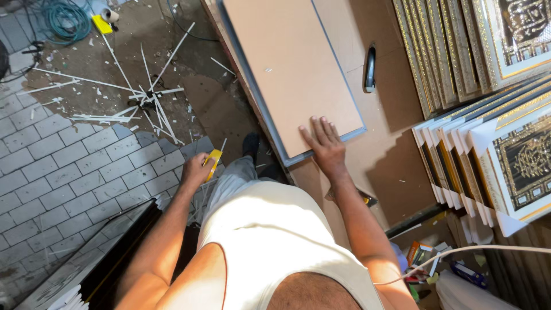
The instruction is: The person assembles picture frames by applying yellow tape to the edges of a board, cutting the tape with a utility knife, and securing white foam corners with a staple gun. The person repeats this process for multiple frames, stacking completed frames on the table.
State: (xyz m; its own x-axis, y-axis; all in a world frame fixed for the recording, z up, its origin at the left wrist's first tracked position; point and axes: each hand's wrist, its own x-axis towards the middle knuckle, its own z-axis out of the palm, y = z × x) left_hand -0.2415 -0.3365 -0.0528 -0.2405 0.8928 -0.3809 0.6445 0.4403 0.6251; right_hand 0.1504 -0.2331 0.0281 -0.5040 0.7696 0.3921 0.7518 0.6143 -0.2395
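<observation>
**Right hand flat on the board's near corner, left hand off the tabletop with a yellow tool**

The right hand [326, 146] is laid flat, fingers spread, on the near corner of the backing board [293, 74]; nothing is gripped by it. The left hand [197, 169] is closed around a small yellow tool [213, 162], probably a cutter, and is held out past the tabletop's left edge, over the paved floor [63, 166].

The board, tan with a thin blue-grey rim, is seen lying on the brown tabletop [396, 166] with its long axis running away from the right hand toward the far edge, tilted slightly leftward. It lies directly ahead of the right hand, which is clearly the nearer; the left hand is well apart from it, beyond the board's long left side.

A dark handled tool [371, 69] lies just beyond the board's right side. Stacked gilt picture frames [493, 132] are ranged along the tabletop's right edge. White offcut strips [138, 95] are scattered on the floor.
</observation>
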